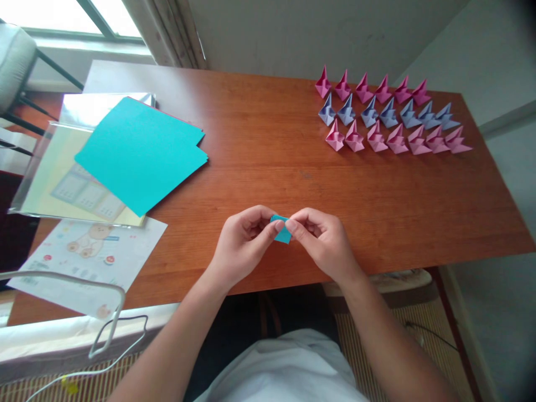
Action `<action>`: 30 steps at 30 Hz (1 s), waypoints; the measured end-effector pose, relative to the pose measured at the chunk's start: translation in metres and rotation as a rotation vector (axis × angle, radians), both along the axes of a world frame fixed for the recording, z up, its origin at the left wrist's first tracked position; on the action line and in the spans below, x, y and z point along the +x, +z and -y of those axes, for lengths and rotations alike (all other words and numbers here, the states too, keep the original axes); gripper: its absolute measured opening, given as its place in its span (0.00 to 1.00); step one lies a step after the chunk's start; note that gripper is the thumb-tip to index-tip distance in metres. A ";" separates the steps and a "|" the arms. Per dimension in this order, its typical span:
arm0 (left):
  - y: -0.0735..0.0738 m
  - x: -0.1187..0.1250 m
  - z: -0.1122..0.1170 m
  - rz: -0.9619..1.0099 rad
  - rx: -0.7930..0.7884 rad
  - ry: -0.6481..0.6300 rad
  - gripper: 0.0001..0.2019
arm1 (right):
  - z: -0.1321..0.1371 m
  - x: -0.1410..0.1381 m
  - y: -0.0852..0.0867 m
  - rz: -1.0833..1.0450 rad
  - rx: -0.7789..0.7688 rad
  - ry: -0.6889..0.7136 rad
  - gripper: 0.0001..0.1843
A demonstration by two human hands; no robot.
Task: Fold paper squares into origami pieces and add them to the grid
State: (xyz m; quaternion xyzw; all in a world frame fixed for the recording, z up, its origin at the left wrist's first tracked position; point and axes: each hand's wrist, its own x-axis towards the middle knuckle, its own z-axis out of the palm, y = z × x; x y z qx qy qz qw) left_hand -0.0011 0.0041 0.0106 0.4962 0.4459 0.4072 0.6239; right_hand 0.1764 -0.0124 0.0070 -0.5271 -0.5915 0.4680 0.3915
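A small folded piece of teal paper [281,229] is pinched between both hands just above the near edge of the wooden table [268,151]. My left hand [245,239] grips its left side with thumb and fingers curled. My right hand [320,240] pinches its right side. Most of the paper is hidden by my fingers.
A stack of teal paper sheets [140,152] lies at the left on a clear plastic sleeve [46,167], above a printed sheet [90,259]. Three rows of folded pink and blue paper figures [387,117] stand at the far right. A white cable [104,335] lies near left.
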 end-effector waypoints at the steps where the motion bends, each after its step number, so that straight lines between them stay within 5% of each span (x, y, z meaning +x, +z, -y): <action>1: 0.000 0.000 -0.001 0.012 -0.014 0.004 0.10 | 0.000 0.002 0.000 0.027 0.052 0.003 0.09; 3: 0.002 -0.001 -0.002 0.039 -0.056 0.012 0.11 | 0.000 0.007 0.000 0.121 0.246 0.017 0.05; 6: 0.005 -0.003 -0.006 0.074 -0.131 -0.017 0.13 | -0.002 0.018 0.003 0.284 0.558 0.121 0.17; 11: 0.008 -0.007 -0.011 0.058 -0.176 -0.097 0.13 | -0.010 0.028 0.010 0.470 0.768 0.277 0.15; 16: 0.005 -0.009 -0.010 0.017 -0.149 -0.171 0.14 | -0.018 0.025 0.019 0.462 0.702 0.334 0.07; 23: 0.003 -0.006 -0.009 0.002 -0.121 -0.075 0.13 | -0.018 0.018 0.025 0.337 0.476 0.277 0.06; 30: 0.005 -0.008 -0.009 0.044 -0.158 -0.063 0.12 | -0.012 0.020 0.011 0.289 0.537 0.220 0.10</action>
